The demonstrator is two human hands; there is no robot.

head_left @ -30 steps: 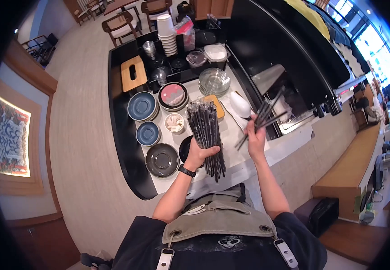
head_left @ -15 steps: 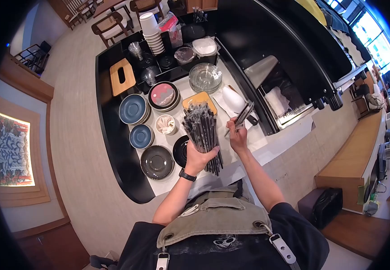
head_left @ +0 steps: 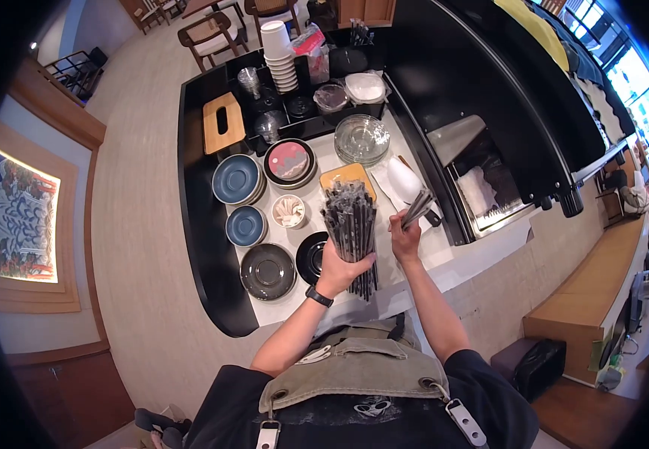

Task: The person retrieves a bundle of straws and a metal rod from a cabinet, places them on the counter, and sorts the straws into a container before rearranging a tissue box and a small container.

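A thick bundle of black straws [head_left: 349, 217], in clear wrappers, stands upright in my left hand [head_left: 342, 268], whose fingers wrap round its lower part. My right hand [head_left: 405, 238] is closed on a few wrapped straws [head_left: 416, 207], tilted up to the right and apart from the bundle. Behind the bundle lies a yellow-brown board [head_left: 356, 176], partly covered. Beside my left hand a black saucer [head_left: 311, 258] is partly hidden. Farther left is a white cup [head_left: 289, 212] full of small pale packets. A white rounded object [head_left: 403, 176] lies beyond my right hand.
Stacked blue plates [head_left: 236, 179], a dark plate [head_left: 267, 271] and glass plates [head_left: 362, 139] cover the counter [head_left: 278, 305]. Paper cups [head_left: 278, 52] stand at the back in a black organizer. An open ice bin [head_left: 478, 191] borders the right side.
The view has shifted, so the counter sits farther right. My right hand has turned its few straws slightly more to the right; the left grip on the bundle stays the same.
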